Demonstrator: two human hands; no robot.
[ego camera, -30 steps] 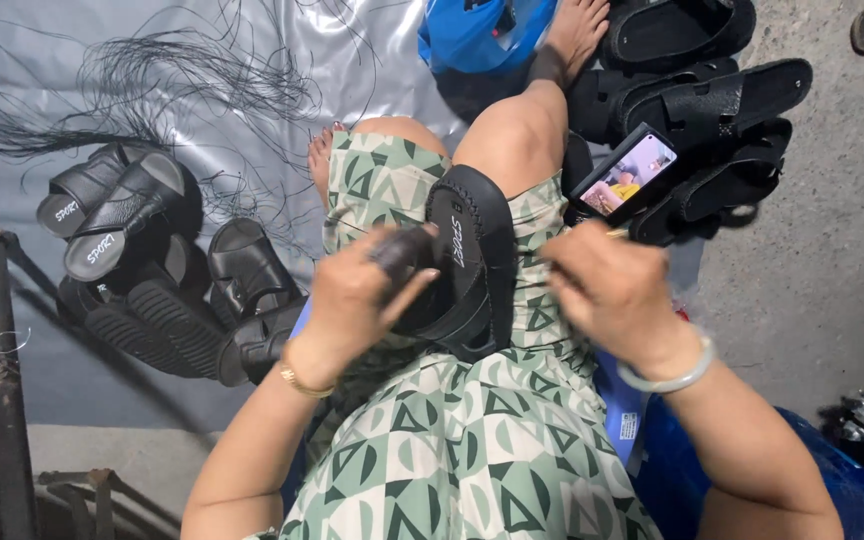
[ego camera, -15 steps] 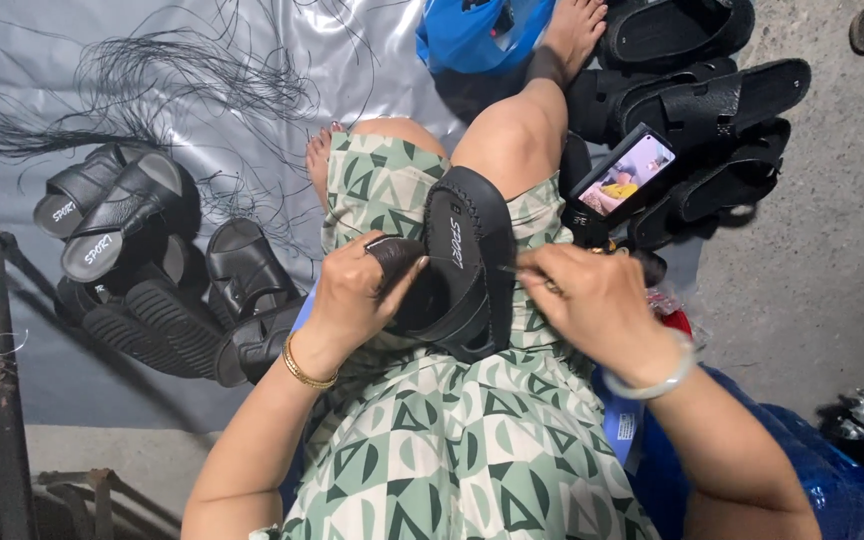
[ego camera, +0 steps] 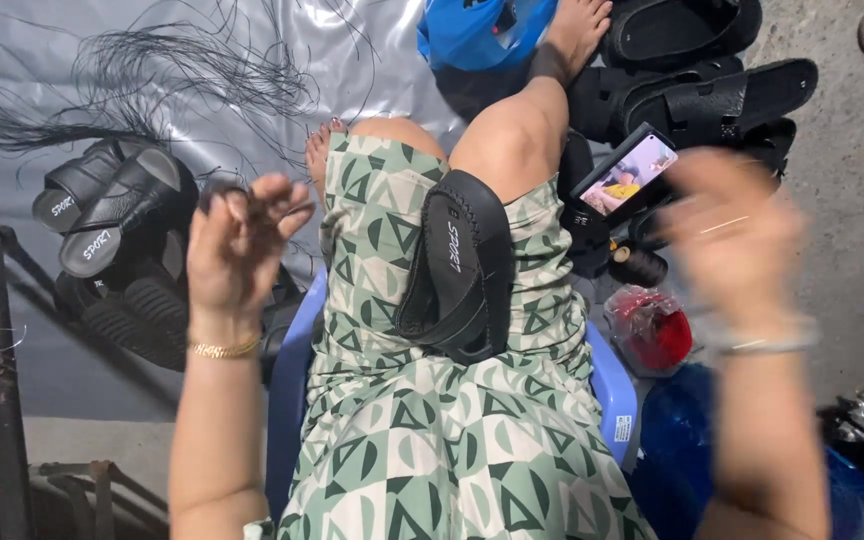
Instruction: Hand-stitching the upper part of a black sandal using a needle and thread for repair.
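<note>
Black rubber is what I see first: the black sandal (ego camera: pixel 457 265) lies across the lap of the green patterned dress (ego camera: pixel 422 430), and neither hand touches it now. Half a second ago both hands were pressed to it, the left gripping a small dark tool against its strap. Since then both have lifted and spread apart. My left hand (ego camera: pixel 242 245) is raised well to the left of the sandal, fingers pinched shut around a small dark tool whose kind I cannot make out. My right hand (ego camera: pixel 737 235) is raised well to the right, smeared by motion; it looks open, though I cannot tell whether it holds anything fine such as thread.

I read that as a pull away from the sandal, so the work on it seems to be between strokes rather than finished.

The sandal's long axis runs up and down the picture, tilted a little. One end points away from me toward the knee, the other back toward my body, midway between the two hands. Its strap faces up.

Beyond my left hand lies a pile of black sandals (ego camera: pixel 112 250) on grey sheeting (ego camera: pixel 252 60); just beyond my right stands a phone (ego camera: pixel 627 175).
</note>
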